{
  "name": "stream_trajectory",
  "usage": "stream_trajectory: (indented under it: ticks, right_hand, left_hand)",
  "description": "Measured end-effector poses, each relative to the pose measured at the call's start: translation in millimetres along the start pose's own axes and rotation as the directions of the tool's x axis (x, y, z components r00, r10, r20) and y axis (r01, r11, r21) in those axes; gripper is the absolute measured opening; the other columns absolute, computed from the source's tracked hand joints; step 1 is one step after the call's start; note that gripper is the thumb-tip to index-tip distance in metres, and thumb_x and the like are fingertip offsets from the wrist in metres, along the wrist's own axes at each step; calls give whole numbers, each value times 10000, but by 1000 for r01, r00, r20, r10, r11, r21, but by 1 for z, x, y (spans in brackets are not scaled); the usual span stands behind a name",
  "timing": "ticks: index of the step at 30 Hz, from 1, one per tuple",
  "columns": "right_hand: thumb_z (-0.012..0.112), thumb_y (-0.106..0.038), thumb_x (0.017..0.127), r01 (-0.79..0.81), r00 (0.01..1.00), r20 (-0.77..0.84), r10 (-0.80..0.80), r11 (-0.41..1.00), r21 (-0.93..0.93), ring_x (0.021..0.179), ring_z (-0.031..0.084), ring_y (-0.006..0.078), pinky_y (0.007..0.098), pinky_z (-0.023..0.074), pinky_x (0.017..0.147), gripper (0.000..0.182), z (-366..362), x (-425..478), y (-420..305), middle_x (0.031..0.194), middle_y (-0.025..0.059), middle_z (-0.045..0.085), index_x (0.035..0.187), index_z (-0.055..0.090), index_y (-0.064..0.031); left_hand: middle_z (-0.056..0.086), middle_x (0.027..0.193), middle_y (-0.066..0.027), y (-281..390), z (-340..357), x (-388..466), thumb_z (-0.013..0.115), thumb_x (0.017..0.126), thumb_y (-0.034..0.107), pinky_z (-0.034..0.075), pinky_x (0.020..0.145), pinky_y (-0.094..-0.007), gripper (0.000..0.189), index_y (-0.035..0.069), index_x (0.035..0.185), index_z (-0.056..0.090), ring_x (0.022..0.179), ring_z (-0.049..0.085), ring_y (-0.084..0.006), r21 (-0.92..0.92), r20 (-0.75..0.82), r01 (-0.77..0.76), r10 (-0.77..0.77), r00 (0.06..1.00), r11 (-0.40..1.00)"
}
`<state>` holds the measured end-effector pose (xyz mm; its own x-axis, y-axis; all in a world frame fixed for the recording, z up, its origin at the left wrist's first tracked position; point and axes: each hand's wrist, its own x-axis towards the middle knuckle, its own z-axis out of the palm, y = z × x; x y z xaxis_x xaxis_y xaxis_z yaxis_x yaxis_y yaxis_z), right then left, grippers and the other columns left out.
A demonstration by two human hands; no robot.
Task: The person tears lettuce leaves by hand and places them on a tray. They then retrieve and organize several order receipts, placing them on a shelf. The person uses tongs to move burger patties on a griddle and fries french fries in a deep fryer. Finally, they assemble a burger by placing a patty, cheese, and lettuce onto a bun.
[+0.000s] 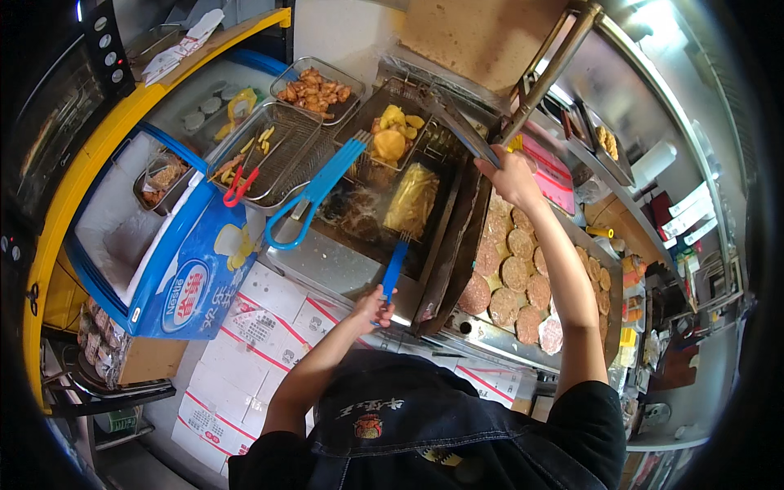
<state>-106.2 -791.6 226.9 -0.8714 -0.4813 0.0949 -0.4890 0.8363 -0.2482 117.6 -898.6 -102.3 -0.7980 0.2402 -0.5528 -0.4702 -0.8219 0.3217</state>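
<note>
My left hand [373, 311] grips the blue handle [395, 264] of a fryer basket. French fries [411, 197] fill that basket, which sits in the dark oil of a deep fryer [453, 202]. With my right hand [513, 179] I hold metal tongs [460, 127], their tips reaching over the back of the fryer. Just left of the tongs, yellow fried pieces [392, 142] lie in a second wire basket, beyond the fries. Another blue handle [321, 184], lighter in shade, stretches across the fryer's left side with no hand on it.
To the right, a griddle [471, 324] carries several round meat patties [514, 273]. A wire tray [269, 153] holds red-handled tongs [241, 187] and some fries; fried chicken pieces [313, 92] fill a tray behind. A blue chest freezer [202, 294] stands left. Flattened cartons [245, 373] cover the floor.
</note>
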Motion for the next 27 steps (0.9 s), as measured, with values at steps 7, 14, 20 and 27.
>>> stream_trajectory:
  ticks: [7, 14, 20, 27]
  right_hand:
    - [594, -344, 840, -31, 999, -18, 34, 990, 140, 987, 584, 376, 407, 450, 864, 488, -1, -55, 43, 981, 268, 612, 1164, 517, 13]
    - [595, -352, 842, -158, 987, 70, 146, 965, 211, 951, 594, 383, 420, 454, 833, 457, 11, -70, 54, 937, 265, 620, 1143, 534, -14]
    - [586, -330, 855, -34, 998, -48, 43, 986, 164, 949, 598, 377, 417, 457, 830, 467, 22, -80, 70, 935, 267, 620, 1174, 508, 2]
    - [592, -317, 860, -242, 968, 136, 209, 916, 319, 743, 621, 262, 362, 468, 711, 454, 16, -125, 65, 833, 209, 626, 1148, 518, 26]
  left_hand:
    - [469, 689, -64, -6, -1, -34, 315, 948, 486, 300, 439, -266, 464, 128, 1205, 460, 511, 364, -139, 20, 13, 128, -128, 992, 992]
    - [470, 667, -55, 1, 12, -26, 317, 951, 477, 305, 439, -274, 448, 136, 1188, 484, 519, 405, -138, 39, -56, 104, -102, 993, 994]
    - [450, 638, -47, 12, 0, -9, 327, 945, 481, 301, 439, -271, 453, 125, 1178, 482, 503, 372, -135, 55, -7, 115, -115, 993, 992]
    - [458, 644, -55, -13, 10, -36, 326, 940, 493, 295, 429, -279, 435, 151, 1157, 485, 493, 371, -156, -30, -23, 136, -137, 990, 990]
